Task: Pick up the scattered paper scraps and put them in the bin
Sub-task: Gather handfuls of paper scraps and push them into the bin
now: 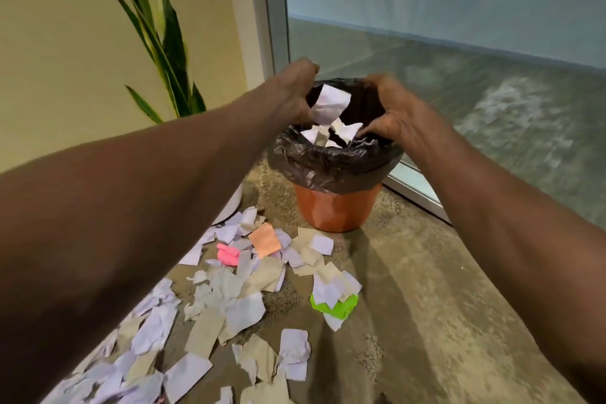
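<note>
An orange bin (334,210) with a black liner (328,164) stands on the carpet, with white paper scraps (344,133) inside it. Both my hands are over its mouth. My left hand (295,92) has its fingers curled against a crumpled white paper scrap (329,105) just above the rim. My right hand (390,111) hangs over the right side with its fingers bent downward and loose, the thumb close to the scraps inside. Several scraps, white, brown, orange (265,239), pink (228,254) and green (341,307), lie scattered on the floor in front of the bin.
A potted plant (164,49) in a white pot (229,210) stands left of the bin, by the yellow wall. A glass partition with a metal frame (275,10) runs behind and to the right. Bare carpet (426,272) lies to the right of the scraps.
</note>
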